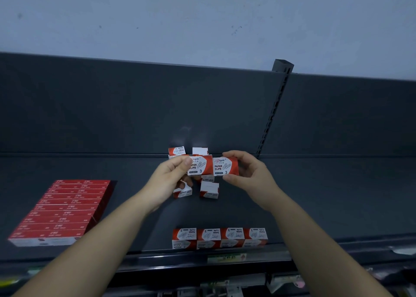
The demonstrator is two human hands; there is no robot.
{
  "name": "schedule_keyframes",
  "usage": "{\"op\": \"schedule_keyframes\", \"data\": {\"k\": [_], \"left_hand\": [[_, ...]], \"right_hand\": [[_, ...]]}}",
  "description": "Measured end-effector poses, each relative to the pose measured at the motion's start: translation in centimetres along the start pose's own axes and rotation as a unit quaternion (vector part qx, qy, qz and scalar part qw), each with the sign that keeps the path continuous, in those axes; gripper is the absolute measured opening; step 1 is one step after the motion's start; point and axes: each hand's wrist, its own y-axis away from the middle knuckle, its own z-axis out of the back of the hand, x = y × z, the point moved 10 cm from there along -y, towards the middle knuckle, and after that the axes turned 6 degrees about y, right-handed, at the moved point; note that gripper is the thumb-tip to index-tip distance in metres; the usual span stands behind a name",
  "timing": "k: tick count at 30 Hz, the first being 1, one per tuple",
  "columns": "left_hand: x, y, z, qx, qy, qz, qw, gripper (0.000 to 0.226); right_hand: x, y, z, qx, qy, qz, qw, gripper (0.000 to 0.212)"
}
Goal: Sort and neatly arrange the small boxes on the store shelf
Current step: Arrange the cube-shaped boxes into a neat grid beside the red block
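Note:
My left hand (167, 178) pinches a red-and-white paper clip box (201, 165) above the dark shelf (315, 195). My right hand (248, 171) grips a second, matching box (225, 166) right beside it, the two boxes side by side and touching. Several loose boxes lie scattered under and behind my hands, among them one (209, 189) just below and another (176, 151) against the back panel. A neat row of several paper clip boxes (219, 238) stands along the shelf's front edge.
A tidy block of flat red boxes (60, 211) fills the left part of the shelf. A slotted upright post (275, 107) rises at the back right. Price tags (226, 258) sit on the front rail, with lower shelves beneath.

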Motion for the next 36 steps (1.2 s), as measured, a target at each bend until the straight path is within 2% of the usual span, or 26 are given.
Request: {"op": "schedule_keyframes", "data": {"k": [8,13,20,24,30,36], "left_hand": [[-0.5,0.5,0.6,-0.009,-0.029,-0.017,0.999,0.038],[-0.1,0.8,1.1,-0.009,-0.033,-0.021,0.999,0.049],[0.1,1.1,1.0,-0.003,-0.034,-0.02,0.999,0.029],[1.9,1.8,0.5,0.049,-0.078,0.019,0.996,0.024],[5.4,2.9,1.5,0.074,-0.154,0.064,0.983,0.029],[8.8,3.5,3.0,0.067,-0.23,0.101,0.966,0.023]], "right_hand": [[0.4,0.0,-0.7,-0.008,-0.004,0.004,1.0,0.043],[0.2,0.1,-1.0,-0.011,0.01,-0.005,1.0,0.041],[-0.7,0.1,-1.5,0.005,0.025,-0.032,0.999,0.036],[-2.0,0.0,-2.0,0.019,0.099,-0.066,0.993,0.023],[-5.5,-0.2,-3.6,0.057,0.227,-0.101,0.967,0.028],[-8.4,-0.1,-5.3,0.117,0.398,-0.108,0.903,0.022]]}}
